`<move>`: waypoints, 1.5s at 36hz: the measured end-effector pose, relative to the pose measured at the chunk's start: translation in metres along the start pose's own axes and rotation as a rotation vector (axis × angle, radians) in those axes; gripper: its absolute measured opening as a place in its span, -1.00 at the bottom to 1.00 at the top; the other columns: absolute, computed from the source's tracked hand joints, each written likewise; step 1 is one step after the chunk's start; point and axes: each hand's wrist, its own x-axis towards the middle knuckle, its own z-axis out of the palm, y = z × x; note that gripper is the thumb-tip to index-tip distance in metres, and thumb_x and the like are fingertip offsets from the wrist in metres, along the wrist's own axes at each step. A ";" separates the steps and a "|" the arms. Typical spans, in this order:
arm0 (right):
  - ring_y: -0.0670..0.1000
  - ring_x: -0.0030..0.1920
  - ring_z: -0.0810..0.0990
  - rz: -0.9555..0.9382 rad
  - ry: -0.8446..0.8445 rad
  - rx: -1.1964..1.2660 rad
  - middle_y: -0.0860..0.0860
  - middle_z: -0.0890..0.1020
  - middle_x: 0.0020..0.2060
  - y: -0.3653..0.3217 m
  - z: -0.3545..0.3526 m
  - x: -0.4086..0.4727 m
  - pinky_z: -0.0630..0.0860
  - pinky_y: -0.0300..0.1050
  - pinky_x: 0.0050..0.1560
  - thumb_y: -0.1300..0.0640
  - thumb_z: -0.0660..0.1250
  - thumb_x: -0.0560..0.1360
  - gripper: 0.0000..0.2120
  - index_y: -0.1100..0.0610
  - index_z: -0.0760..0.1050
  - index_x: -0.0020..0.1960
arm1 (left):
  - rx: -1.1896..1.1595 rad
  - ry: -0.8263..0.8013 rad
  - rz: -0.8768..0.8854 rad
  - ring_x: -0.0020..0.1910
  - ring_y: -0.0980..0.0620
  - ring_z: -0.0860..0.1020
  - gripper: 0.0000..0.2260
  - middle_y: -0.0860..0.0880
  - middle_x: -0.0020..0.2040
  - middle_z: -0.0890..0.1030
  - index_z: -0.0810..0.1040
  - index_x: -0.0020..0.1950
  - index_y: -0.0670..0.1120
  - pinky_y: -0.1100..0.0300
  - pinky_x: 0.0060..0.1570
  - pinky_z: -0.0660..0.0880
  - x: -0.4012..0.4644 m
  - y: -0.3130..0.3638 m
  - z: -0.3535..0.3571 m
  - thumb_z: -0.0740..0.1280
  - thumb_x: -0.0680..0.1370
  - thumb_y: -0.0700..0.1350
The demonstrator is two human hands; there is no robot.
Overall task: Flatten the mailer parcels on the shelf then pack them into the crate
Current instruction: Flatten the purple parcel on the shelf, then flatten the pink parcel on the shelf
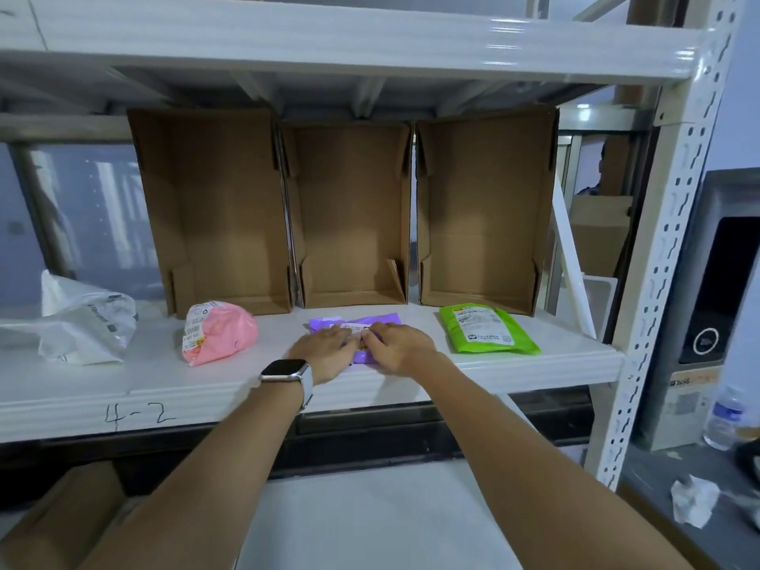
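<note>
A purple mailer [357,322] lies on the white shelf [534,364], in front of the middle cardboard crate [349,216]. My left hand [325,353] and my right hand [397,345] both rest palm-down on it, fingers spread, covering most of its front half. A puffy pink mailer [220,333] sits to the left, a flat green mailer [485,329] to the right, and a crumpled white mailer [86,322] at the far left. Open crates stand on end behind them, one on the left [209,207] and one on the right [485,207].
The upper shelf [329,35] hangs low over the crates. A perforated white upright [658,281] bounds the right side. Below are a white surface [370,520] and a cardboard box [61,520]. A water bottle [726,417] stands on the floor at right.
</note>
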 end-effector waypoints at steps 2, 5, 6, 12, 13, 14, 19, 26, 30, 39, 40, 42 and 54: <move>0.16 0.24 0.49 -0.005 -0.057 -0.017 0.09 0.51 0.31 0.000 -0.005 -0.001 0.44 0.07 0.19 -0.17 -0.05 0.61 -0.52 0.05 0.36 0.38 | -0.031 0.005 -0.008 0.39 -0.16 0.37 -0.30 -0.11 0.45 0.37 0.34 0.36 -0.03 -0.11 0.32 0.35 0.002 -0.004 -0.002 -0.30 0.46 0.27; 0.16 0.27 0.47 0.017 -0.073 -0.065 0.09 0.50 0.31 0.012 -0.011 -0.001 0.40 0.07 0.21 -0.22 -0.06 0.60 -0.49 0.05 0.34 0.38 | -0.001 0.005 -0.052 0.52 -0.06 0.19 -0.32 0.00 0.55 0.21 0.20 0.51 0.11 -0.08 0.47 0.14 -0.002 -0.011 -0.006 -0.24 0.49 0.34; 0.16 0.26 0.48 0.034 -0.062 -0.079 0.10 0.52 0.29 0.017 -0.011 -0.002 0.39 0.05 0.20 -0.24 -0.09 0.60 -0.47 0.06 0.36 0.35 | 0.010 0.005 -0.061 0.55 -0.03 0.14 -0.36 0.03 0.57 0.16 0.16 0.53 0.10 -0.06 0.50 0.08 -0.005 -0.014 -0.008 -0.18 0.52 0.34; 0.14 0.30 0.46 -0.020 0.070 -0.149 0.07 0.47 0.36 0.026 -0.017 -0.008 0.31 0.09 0.31 -0.19 -0.06 0.61 -0.49 0.03 0.35 0.41 | -0.009 -0.021 -0.048 0.42 -0.10 0.33 -0.39 -0.06 0.49 0.32 0.26 0.47 0.02 -0.05 0.38 0.28 -0.015 -0.016 -0.010 -0.12 0.55 0.31; 0.13 0.31 0.46 -0.052 0.116 -0.140 0.05 0.46 0.38 0.022 -0.018 -0.009 0.32 0.08 0.30 -0.18 -0.04 0.60 -0.50 0.01 0.34 0.43 | -0.017 -0.014 -0.045 0.41 -0.10 0.35 -0.42 -0.06 0.48 0.34 0.29 0.45 0.01 -0.04 0.37 0.29 -0.016 -0.014 -0.011 -0.09 0.56 0.29; 0.13 0.31 0.46 -0.076 0.129 -0.135 0.04 0.46 0.38 0.017 -0.019 -0.011 0.34 0.06 0.28 -0.17 -0.02 0.60 -0.51 0.00 0.35 0.43 | -0.022 -0.009 -0.044 0.44 -0.10 0.32 -0.43 -0.05 0.50 0.31 0.27 0.47 0.01 -0.02 0.39 0.27 -0.018 -0.011 -0.012 -0.06 0.57 0.27; 0.13 0.25 0.49 -0.057 -0.010 -0.178 0.07 0.55 0.25 0.004 -0.016 -0.012 0.36 0.04 0.20 -0.14 0.04 0.58 -0.61 0.00 0.44 0.28 | -0.052 0.086 0.031 0.54 -0.05 0.16 -0.45 -0.02 0.57 0.16 0.19 0.54 0.00 0.03 0.48 0.15 -0.032 -0.005 -0.036 0.01 0.60 0.23; 0.13 0.23 0.52 0.027 0.111 -0.267 0.06 0.57 0.21 -0.034 -0.032 -0.008 0.37 0.00 0.18 -0.18 0.22 0.49 -0.58 0.01 0.49 0.25 | -0.062 0.406 -0.035 0.17 -0.15 0.51 -0.62 -0.09 0.11 0.57 0.48 0.11 -0.03 0.04 0.00 0.47 -0.054 -0.049 -0.086 0.02 0.57 0.19; 0.13 0.19 0.55 -0.016 0.123 -0.111 0.07 0.60 0.19 -0.084 -0.030 0.000 0.49 -0.04 0.16 -0.14 0.24 0.50 -0.56 0.04 0.50 0.29 | -0.077 0.510 -0.192 0.13 -0.19 0.50 -0.64 -0.16 0.08 0.58 0.48 0.12 -0.14 0.00 0.05 0.49 -0.072 -0.100 -0.105 0.11 0.54 0.10; 0.09 0.14 0.58 -0.161 0.225 0.131 0.03 0.59 0.15 -0.171 0.003 0.009 0.52 -0.07 0.06 -0.08 0.33 0.45 -0.58 0.03 0.50 0.27 | -0.345 0.362 -0.307 -0.02 -0.24 0.58 -0.74 -0.29 -0.14 0.60 0.52 -0.24 -0.29 0.05 -0.10 0.43 -0.111 -0.190 -0.102 0.27 0.43 -0.08; 0.08 0.08 0.59 -0.185 0.267 0.148 0.03 0.60 0.11 -0.179 0.006 0.009 0.55 -0.06 0.02 -0.10 0.30 0.46 -0.61 0.03 0.52 0.23 | -0.330 0.310 -0.323 0.04 -0.23 0.58 -0.80 -0.28 -0.06 0.62 0.54 -0.17 -0.29 0.08 -0.04 0.45 -0.112 -0.195 -0.098 0.29 0.46 -0.14; 0.05 -0.02 0.61 -0.193 0.328 0.189 0.01 0.59 0.04 -0.191 0.011 0.009 0.55 -0.09 -0.09 -0.09 0.27 0.47 -0.68 0.01 0.55 0.15 | -0.327 0.230 -0.317 0.07 -0.17 0.58 -0.94 -0.20 -0.04 0.62 0.52 -0.14 -0.21 0.14 -0.06 0.45 -0.112 -0.200 -0.086 0.31 0.45 -0.22; 0.05 -0.09 0.61 0.109 0.337 0.585 0.01 0.67 -0.13 -0.207 0.009 0.010 0.45 -0.17 -0.20 0.08 0.38 0.41 -0.88 0.04 0.53 -0.06 | -0.403 0.323 -0.206 -0.01 -0.09 0.57 -0.91 -0.09 -0.06 0.64 0.62 -0.18 -0.11 0.13 0.00 0.51 -0.092 -0.179 -0.059 0.43 0.42 -0.10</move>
